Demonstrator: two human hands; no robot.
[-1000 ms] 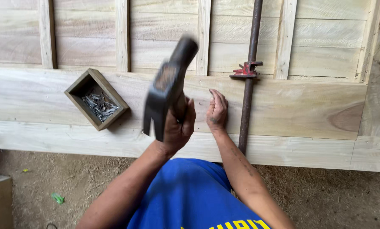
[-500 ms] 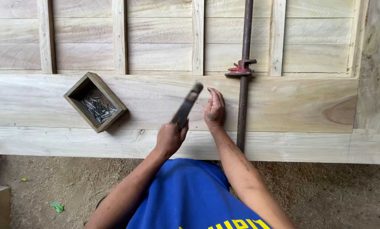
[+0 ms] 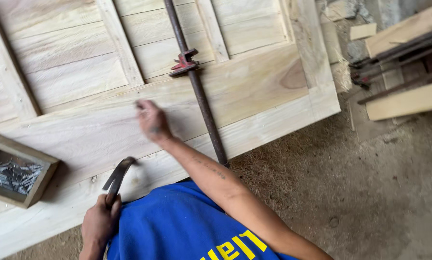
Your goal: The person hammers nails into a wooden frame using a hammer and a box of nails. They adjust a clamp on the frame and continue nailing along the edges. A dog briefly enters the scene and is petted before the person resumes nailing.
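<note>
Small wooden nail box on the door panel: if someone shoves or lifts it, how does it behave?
The nail box probably slides rather than tips: it looks low, square and flat on the wooden door. Likely heavy for its size, given the nails inside. It is open-topped, so tilting would probably spill them.

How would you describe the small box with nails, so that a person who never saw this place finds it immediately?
Start from the large pale wooden door panel lying flat, and follow its broad bottom rail to the left edge of the view. There sits a small open wooden box filled with grey nails, beyond the left hand gripping the hammer. It is the only container on the panel.
</note>
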